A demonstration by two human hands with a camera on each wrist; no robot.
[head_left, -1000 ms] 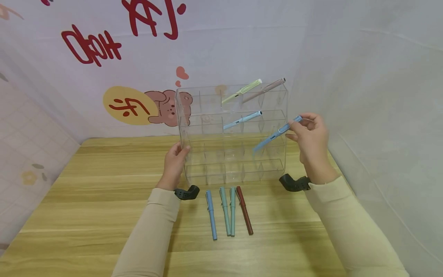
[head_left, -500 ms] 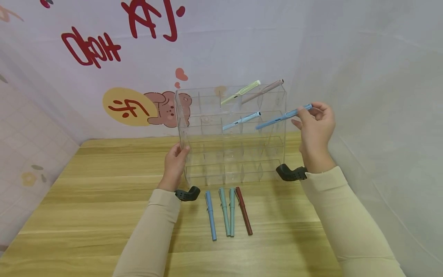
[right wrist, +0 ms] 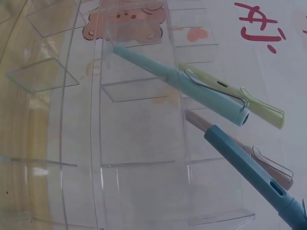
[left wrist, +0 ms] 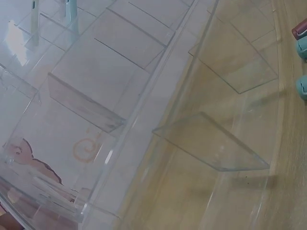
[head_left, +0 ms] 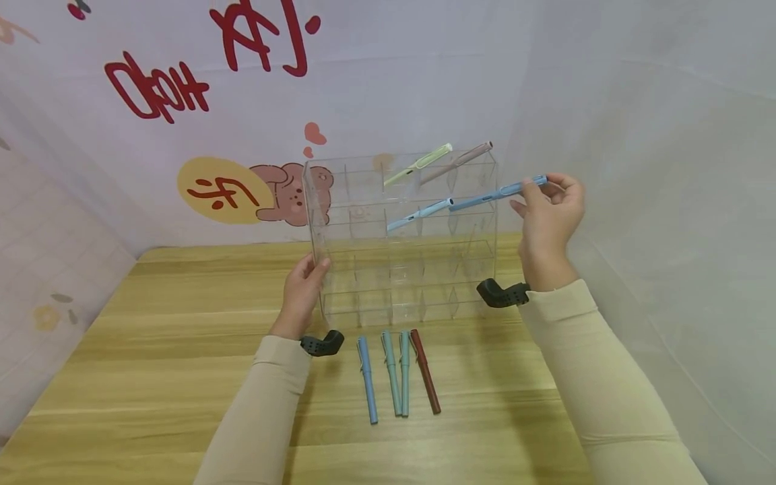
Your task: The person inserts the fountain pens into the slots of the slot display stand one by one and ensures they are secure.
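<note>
A clear acrylic pen rack (head_left: 404,256) with rows of compartments stands upright on the table. My left hand (head_left: 301,289) grips its left side edge. In my right hand (head_left: 550,219), thumb and fingers pinch a blue pen (head_left: 488,197) near its capped end. Its lower end points left at the second row; whether it is inside a compartment, I cannot tell. A light blue pen (head_left: 420,215) leans in the second row. Above it, a pale green pen (head_left: 418,165) and a mauve pen (head_left: 457,162) lean in the top row. The right wrist view shows the held blue pen (right wrist: 249,167) close up.
In front of the rack lie a blue pen (head_left: 367,380), two teal pens (head_left: 391,372) and a dark red pen (head_left: 426,372) on the wooden table (head_left: 151,377). A printed white curtain (head_left: 424,81) hangs behind, and another white sheet (head_left: 679,222) closes the right side.
My right hand has risen, lifting the blue pen's lower end from around the third row to the second and bringing the pen nearer level. The left hand keeps its grip on the rack.
</note>
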